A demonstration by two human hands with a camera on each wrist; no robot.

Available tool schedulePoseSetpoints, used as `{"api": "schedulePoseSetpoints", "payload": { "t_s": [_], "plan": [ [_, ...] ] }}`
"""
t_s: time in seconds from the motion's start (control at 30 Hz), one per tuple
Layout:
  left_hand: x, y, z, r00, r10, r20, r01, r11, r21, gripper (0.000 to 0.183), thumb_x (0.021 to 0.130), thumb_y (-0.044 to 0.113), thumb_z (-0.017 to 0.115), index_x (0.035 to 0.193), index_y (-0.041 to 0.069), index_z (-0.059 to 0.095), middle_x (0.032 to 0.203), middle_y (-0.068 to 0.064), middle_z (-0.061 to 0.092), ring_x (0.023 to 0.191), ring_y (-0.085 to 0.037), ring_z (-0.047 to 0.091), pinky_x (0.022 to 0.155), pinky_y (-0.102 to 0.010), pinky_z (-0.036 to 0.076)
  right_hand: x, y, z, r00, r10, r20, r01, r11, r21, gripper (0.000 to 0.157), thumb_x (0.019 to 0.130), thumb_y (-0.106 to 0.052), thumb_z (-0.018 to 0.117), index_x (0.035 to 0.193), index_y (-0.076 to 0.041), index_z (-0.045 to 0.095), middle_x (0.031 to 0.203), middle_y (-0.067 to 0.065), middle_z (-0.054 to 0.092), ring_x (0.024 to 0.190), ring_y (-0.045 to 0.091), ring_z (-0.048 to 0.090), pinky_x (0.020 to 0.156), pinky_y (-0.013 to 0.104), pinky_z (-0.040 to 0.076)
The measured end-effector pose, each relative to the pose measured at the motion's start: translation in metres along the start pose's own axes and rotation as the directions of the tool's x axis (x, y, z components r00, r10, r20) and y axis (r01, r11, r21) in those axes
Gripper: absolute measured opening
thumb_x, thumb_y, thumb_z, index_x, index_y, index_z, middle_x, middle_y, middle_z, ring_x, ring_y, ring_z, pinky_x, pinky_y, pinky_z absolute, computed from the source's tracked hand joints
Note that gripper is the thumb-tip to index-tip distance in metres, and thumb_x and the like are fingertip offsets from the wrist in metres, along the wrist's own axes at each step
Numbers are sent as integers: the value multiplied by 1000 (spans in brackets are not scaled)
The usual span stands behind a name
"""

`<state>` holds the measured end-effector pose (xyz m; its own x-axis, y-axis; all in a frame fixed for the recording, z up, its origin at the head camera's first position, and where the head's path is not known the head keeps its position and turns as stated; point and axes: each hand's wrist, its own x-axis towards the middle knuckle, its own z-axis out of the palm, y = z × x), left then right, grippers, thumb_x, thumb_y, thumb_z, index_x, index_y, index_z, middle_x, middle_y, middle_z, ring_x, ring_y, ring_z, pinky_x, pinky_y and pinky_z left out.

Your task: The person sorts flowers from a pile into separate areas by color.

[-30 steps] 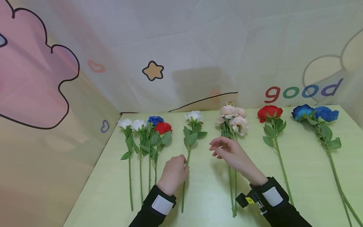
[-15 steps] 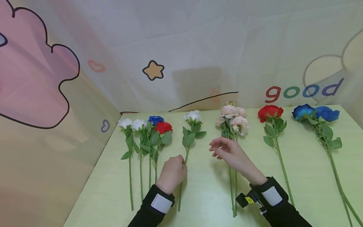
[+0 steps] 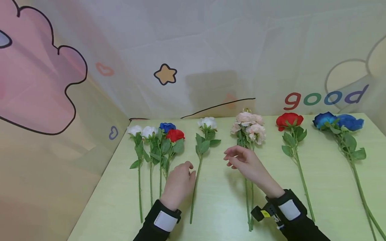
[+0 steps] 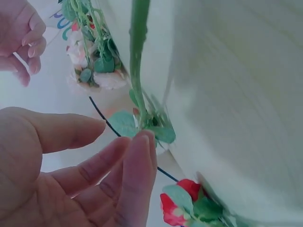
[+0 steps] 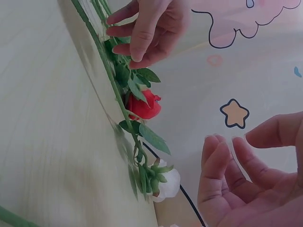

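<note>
My left hand (image 3: 178, 184) hovers just left of a single white artificial rose (image 3: 207, 123), whose green stem runs down the table. In the left wrist view, thumb and fingers are apart, with the rose's stem (image 4: 137, 47) beyond them and not gripped. My right hand (image 3: 245, 164) hangs loosely curled over the stems of a pale pink flower bunch (image 3: 248, 125). Nothing is between its fingers in the right wrist view, where the white rose (image 5: 166, 183) lies further off. The pink stems are partly hidden under this hand.
Left of the single rose lie two white roses (image 3: 148, 132), a blue rose (image 3: 167, 127) and a red rose (image 3: 175, 135), side by side. To the right are another red rose (image 3: 289, 120) and blue flowers (image 3: 349, 122). A printed cloth (image 3: 211, 50) hangs behind the table (image 3: 220, 207).
My left hand has let go of the white rose's stem and drawn slightly left, its fingers opening. The rose's lower stem shifted a little left. My right hand has stayed in place.
</note>
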<state>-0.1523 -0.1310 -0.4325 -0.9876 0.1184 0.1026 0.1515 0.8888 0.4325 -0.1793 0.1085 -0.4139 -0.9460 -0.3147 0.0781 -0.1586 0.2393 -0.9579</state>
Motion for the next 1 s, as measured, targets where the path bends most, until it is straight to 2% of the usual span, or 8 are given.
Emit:
{"api": "schedulePoseSetpoints", "payload": {
  "t_s": [0.27,0.5,0.67,0.83,1.0],
  "plan": [
    [-7,-14,-9,998,7,-61,-6,1000,25,14,94,12,67,104,2,68,78,-7,65,58,-14,52,51,-25,41,2,-4,10,1000,-9,-1,9,1000,13,24,100,-7,57,120,5,60,110,26,67,82,6,66,75,27,58],
    [-13,-27,-20,995,-30,-98,33,999,28,15,94,12,68,105,2,68,81,-9,67,56,-13,52,51,-26,42,4,-4,27,999,3,36,-5,998,62,26,99,-3,56,123,7,57,110,30,66,86,19,70,76,31,59],
    [-19,-37,-31,988,-45,-150,53,998,45,15,93,10,68,105,1,69,82,-10,68,60,-16,56,52,-28,43,8,-8,41,999,20,40,-26,990,141,27,99,-2,54,124,8,57,110,31,66,83,9,68,75,25,57],
    [-24,-48,-41,979,-69,-190,82,995,58,17,92,10,68,105,-1,69,83,-12,69,61,-19,58,51,-29,44,14,-16,57,998,63,28,-68,966,251,30,99,-2,52,127,9,55,104,20,70,81,6,67,74,22,55],
    [-30,-61,-54,975,-115,-191,128,990,58,19,93,10,66,107,-3,68,84,-15,69,57,-18,55,47,-28,41,20,-21,76,991,121,53,-132,918,375,32,100,-2,50,130,8,53,96,2,69,82,10,66,77,22,55]
  ]
}}
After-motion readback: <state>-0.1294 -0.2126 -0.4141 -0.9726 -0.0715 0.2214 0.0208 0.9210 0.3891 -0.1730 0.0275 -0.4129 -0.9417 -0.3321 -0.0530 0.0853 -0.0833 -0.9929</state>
